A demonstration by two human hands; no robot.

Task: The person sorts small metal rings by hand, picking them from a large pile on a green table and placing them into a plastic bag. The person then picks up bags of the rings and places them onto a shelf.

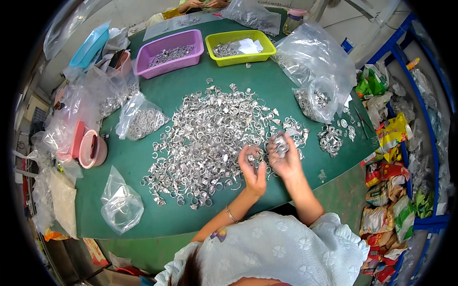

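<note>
A wide heap of silver-coloured metal rings (210, 128) lies across the middle of the green table. At its right edge my right hand (287, 164) is closed around a small bunch of rings (281, 147), palm turned up. Beside it my left hand (253, 174) hovers over the heap's lower right edge, fingers curved and thumb apart; its fingertips are slightly blurred and I see nothing plainly held. A smaller group of rings (295, 127) lies just beyond my right hand, and a separate little pile of metal pieces (330, 140) sits farther right.
Purple (169, 66) and yellow-green (241, 60) basins with metal pieces stand at the back. Clear bags of rings lie left (143, 119) and right (312, 97). A crumpled clear bag (121, 205) is near the front left. Tweezers (362, 121) lie right. Another person's hands (202, 5) show at the far edge.
</note>
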